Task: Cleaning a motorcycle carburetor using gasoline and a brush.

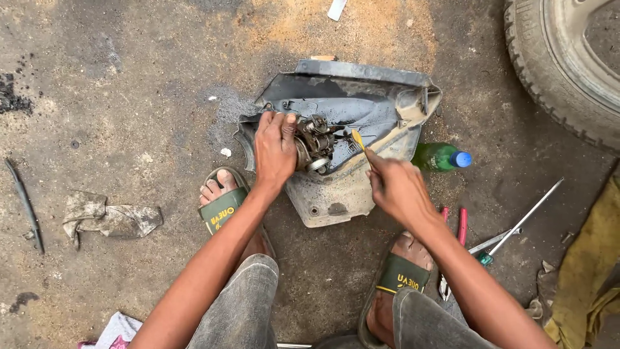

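My left hand (274,152) grips a small greasy metal engine part, like a carburettor (316,143), steadying it inside a dirty grey plastic panel (361,90) that lies on the ground as a tray. My right hand (395,187) holds a thin tool with a yellow tip (357,139), pointed at the metal part's right side. Both my feet in green-strapped sandals rest just below the panel, with my left foot (223,194) touching its lower left edge.
A green bottle with a blue cap (442,157) lies right of the panel. Red-handled pliers (461,226) and long screwdrivers (516,226) lie at lower right. A tyre (562,64) fills the top right. A dirty rag (110,220) and black strip (24,203) lie left.
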